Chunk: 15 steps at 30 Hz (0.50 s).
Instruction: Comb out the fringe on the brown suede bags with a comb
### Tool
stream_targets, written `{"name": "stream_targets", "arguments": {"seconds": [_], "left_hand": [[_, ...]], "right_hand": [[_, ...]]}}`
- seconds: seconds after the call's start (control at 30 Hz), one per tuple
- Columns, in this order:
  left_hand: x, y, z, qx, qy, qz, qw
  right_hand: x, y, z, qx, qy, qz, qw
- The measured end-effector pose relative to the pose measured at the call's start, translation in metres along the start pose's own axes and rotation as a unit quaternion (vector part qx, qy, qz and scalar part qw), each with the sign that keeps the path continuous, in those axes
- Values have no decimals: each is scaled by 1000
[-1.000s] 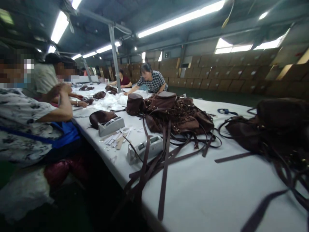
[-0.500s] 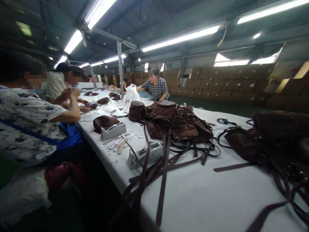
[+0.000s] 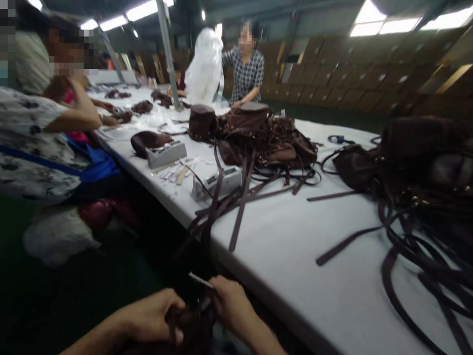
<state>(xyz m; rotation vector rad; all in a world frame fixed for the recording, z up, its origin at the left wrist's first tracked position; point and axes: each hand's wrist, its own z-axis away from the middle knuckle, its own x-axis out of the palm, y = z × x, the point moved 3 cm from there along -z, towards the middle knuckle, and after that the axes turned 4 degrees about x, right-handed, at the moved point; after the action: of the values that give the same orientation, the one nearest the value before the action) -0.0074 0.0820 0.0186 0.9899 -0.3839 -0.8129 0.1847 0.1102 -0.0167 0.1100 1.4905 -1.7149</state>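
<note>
At the bottom of the view, my left hand [image 3: 153,313] is closed on a dark brown leather bag [image 3: 195,328], its fingers gripping the edge. My right hand [image 3: 232,303] is closed at the other side of the bag, and from its fingers juts a thin pale flat strip [image 3: 200,280]. What kind of thing the strip is I cannot make out. Both hands are in front of the table's near edge, below the tabletop. The lower part of the bag is cut off by the frame.
The white table [image 3: 273,246] holds a pile of brown bags [image 3: 254,133] with trailing straps, and another dark bag heap [image 3: 424,153] at right. Two grey tape dispensers [image 3: 218,183] stand near paper strips [image 3: 177,170]. Co-workers are at left; a person across lifts white plastic [image 3: 205,66].
The view has tilted down, and both my hands with the brown bag have come into sight. The person across has raised the white plastic higher.
</note>
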Motion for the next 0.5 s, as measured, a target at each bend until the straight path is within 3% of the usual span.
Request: {"name": "stream_targets", "arguments": {"seconds": [0.1, 0.2, 0.37, 0.5], "left_hand": [[20, -30, -4, -14, 27, 107, 994], [21, -50, 2, -38, 76, 218, 972], [11, -69, 7, -76, 134, 286, 946], [6, -82, 6, -109, 147, 329, 926]], "right_hand": [[22, 25, 0, 72, -40, -100, 992], [33, 34, 1, 104, -59, -159, 980], [25, 50, 6, 156, -42, -245, 956], [21, 73, 21, 218, -6, -261, 940]]}}
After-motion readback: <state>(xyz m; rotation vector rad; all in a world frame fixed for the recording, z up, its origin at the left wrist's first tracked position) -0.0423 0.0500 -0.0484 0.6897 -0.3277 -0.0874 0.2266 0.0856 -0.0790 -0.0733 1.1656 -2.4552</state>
